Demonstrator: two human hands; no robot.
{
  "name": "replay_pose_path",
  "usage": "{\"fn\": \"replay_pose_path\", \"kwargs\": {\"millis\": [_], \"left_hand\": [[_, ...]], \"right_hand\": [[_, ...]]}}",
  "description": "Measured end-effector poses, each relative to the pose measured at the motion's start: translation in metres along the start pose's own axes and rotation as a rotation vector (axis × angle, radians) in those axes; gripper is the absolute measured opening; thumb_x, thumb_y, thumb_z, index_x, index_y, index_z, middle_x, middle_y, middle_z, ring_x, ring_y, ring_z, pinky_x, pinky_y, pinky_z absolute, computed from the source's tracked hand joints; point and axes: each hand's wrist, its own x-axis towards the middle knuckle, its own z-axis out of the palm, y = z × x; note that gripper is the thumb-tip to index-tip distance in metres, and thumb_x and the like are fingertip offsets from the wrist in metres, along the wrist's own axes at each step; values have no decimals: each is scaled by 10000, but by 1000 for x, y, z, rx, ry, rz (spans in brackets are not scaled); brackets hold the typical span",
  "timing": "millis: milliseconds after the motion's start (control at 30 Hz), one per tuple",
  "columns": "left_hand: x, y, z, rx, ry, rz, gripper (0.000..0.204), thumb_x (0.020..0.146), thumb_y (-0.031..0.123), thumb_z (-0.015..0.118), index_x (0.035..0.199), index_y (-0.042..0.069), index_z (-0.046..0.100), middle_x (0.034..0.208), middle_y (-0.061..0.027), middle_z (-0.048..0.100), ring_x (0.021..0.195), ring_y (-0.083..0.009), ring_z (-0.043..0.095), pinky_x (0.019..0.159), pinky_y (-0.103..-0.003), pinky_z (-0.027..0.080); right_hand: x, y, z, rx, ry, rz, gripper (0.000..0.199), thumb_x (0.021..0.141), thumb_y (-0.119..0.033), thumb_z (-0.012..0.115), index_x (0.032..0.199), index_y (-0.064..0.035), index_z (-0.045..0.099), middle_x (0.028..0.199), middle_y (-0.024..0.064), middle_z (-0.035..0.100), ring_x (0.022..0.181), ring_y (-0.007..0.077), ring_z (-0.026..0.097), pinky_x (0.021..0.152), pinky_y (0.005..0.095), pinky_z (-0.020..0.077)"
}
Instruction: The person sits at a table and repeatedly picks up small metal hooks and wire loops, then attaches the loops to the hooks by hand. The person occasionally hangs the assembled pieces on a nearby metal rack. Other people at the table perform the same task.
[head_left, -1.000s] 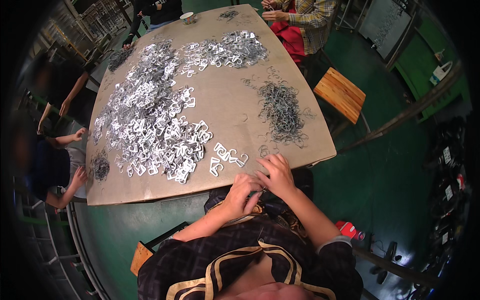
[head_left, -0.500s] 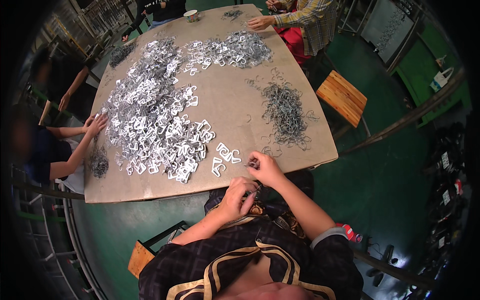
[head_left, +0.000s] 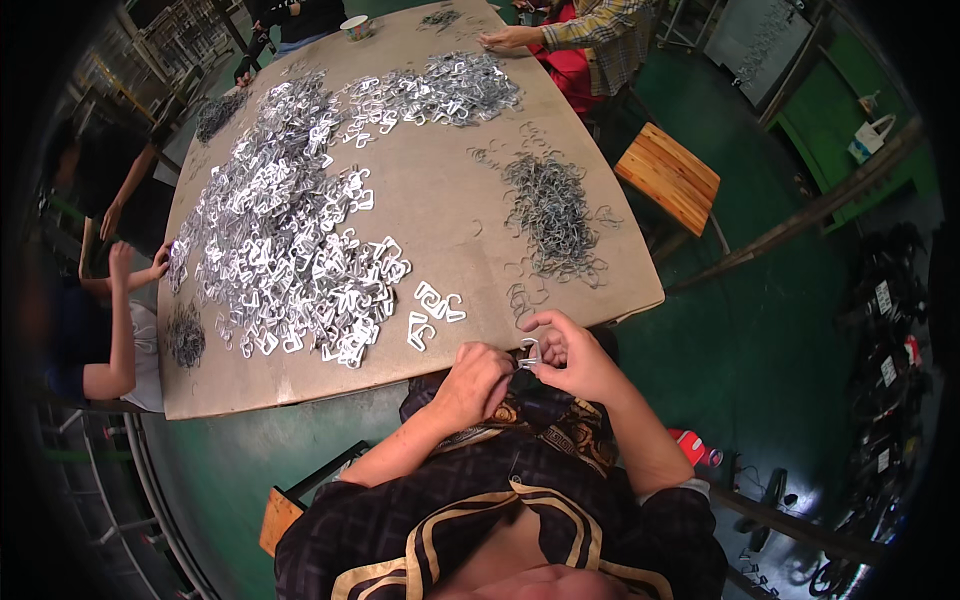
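Observation:
My left hand [head_left: 474, 382] and my right hand [head_left: 576, 364] meet just off the near edge of the table. The right thumb and fingers grip a small silver metal hook [head_left: 529, 352], its curved end upward. My left hand is closed in a pinch against its other side; whatever its fingertips hold is hidden. On the table just beyond the left hand lie a few loose silver hooks [head_left: 421, 330]. A large heap of the same hooks [head_left: 290, 220] spreads to the left, while thin, bent grey wire pieces [head_left: 555, 215] are piled to the right.
The brown table [head_left: 440, 200] ends just in front of me. Several people work around it, with one person's arm [head_left: 122, 330] at the left and a plaid sleeve [head_left: 600, 30] at the far right. A wooden stool [head_left: 670, 178] stands right, a cup [head_left: 355, 28] far back.
My right hand has come off the table edge toward my left hand, and a silver hook now shows between them. The person at left has raised a hand off the heap.

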Motion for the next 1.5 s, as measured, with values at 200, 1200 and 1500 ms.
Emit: {"fn": "replay_pose_path", "kwargs": {"millis": [200,1200,1500], "left_hand": [[1,3,0,-8,23,-1,289,739,-13,696,991,51,568,939,-92,591,917,-287,571,840,-391,412],[59,-42,-7,-526,-31,-506,77,873,38,647,937,16,610,917,-108,633,864,-210,611,798,-318,476],[31,13,-9,-364,62,-203,135,795,21,705,906,22,628,992,-110,591,956,-269,562,855,-356,436]], "right_hand": [[-13,-1,19,-108,252,-149,442,764,84,660,1163,-25,504,796,70,635,730,125,658,697,254,548],[-28,21,27,-217,498,-216,432,754,99,663,1137,-13,499,796,83,617,694,172,666,650,283,564],[-26,17,37,-275,472,-273,473,756,95,673,1170,-19,475,822,87,625,722,172,665,674,288,560]]}}
